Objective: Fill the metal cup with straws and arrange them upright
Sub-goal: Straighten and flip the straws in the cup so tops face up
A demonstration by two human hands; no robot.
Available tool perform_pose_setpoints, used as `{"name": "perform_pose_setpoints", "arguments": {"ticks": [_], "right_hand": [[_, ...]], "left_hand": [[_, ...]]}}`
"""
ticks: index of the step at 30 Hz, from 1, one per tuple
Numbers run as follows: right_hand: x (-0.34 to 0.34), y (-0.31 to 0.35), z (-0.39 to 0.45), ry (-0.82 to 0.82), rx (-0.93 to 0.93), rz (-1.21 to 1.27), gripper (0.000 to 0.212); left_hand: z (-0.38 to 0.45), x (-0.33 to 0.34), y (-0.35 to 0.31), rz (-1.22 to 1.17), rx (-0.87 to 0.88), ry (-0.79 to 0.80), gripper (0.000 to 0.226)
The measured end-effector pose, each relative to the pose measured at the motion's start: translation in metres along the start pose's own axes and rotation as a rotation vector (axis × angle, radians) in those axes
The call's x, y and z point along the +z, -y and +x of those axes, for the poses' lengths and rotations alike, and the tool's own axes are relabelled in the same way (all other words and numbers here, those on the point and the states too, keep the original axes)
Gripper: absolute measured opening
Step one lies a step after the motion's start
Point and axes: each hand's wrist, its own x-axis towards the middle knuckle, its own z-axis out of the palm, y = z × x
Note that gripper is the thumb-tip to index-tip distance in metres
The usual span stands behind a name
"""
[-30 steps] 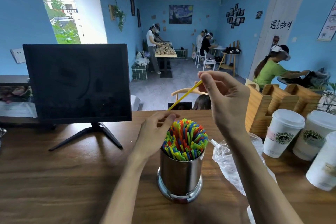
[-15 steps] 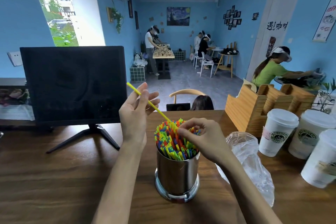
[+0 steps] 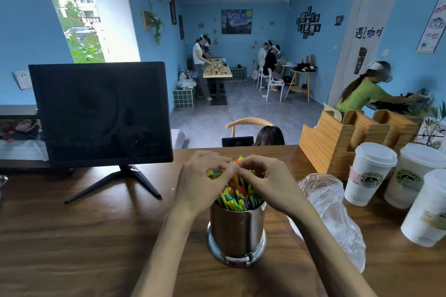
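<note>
A: While the counter (image 3: pixel 72 248) is scanned from the left, a dark monitor (image 3: pixel 100 113) on its stand is seen first.
B: Hands?
A: The left hand (image 3: pixel 201 185) is laid over the near-left of the straws (image 3: pixel 237 196), fingers curled onto the tops. The right hand (image 3: pixel 268 183) is mirrored on the other side, fingers bent round the bundle; both sets of fingertips are met above it.
B: Cup?
A: The metal cup (image 3: pixel 237 231) is stood upright at counter centre, packed with coloured straws, mostly vertical.
B: Right of that?
A: A clear plastic bag (image 3: pixel 330 214) is lain beside the cup, then lidded paper cups (image 3: pixel 369 173) and a wooden organiser (image 3: pixel 337 142).
</note>
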Motion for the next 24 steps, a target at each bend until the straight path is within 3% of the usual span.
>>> {"name": "perform_pose_setpoints", "arguments": {"ticks": [5,11,17,24], "right_hand": [[0.004,0.004,-0.002,0.022,-0.025,-0.026,0.023],[0.009,0.002,0.001,-0.035,-0.048,-0.088,0.012],[0.01,-0.001,0.003,-0.029,-0.041,-0.103,0.012],[0.01,-0.004,0.002,-0.031,-0.036,-0.071,0.012]], "left_hand": [[-0.001,-0.011,0.011,-0.041,-0.013,0.129,0.031],[-0.008,-0.023,0.006,-0.165,-0.069,0.203,0.025],[-0.013,-0.036,0.0,-0.054,-0.015,0.488,0.048],[-0.009,-0.033,0.005,-0.096,-0.025,0.403,0.027]]}}
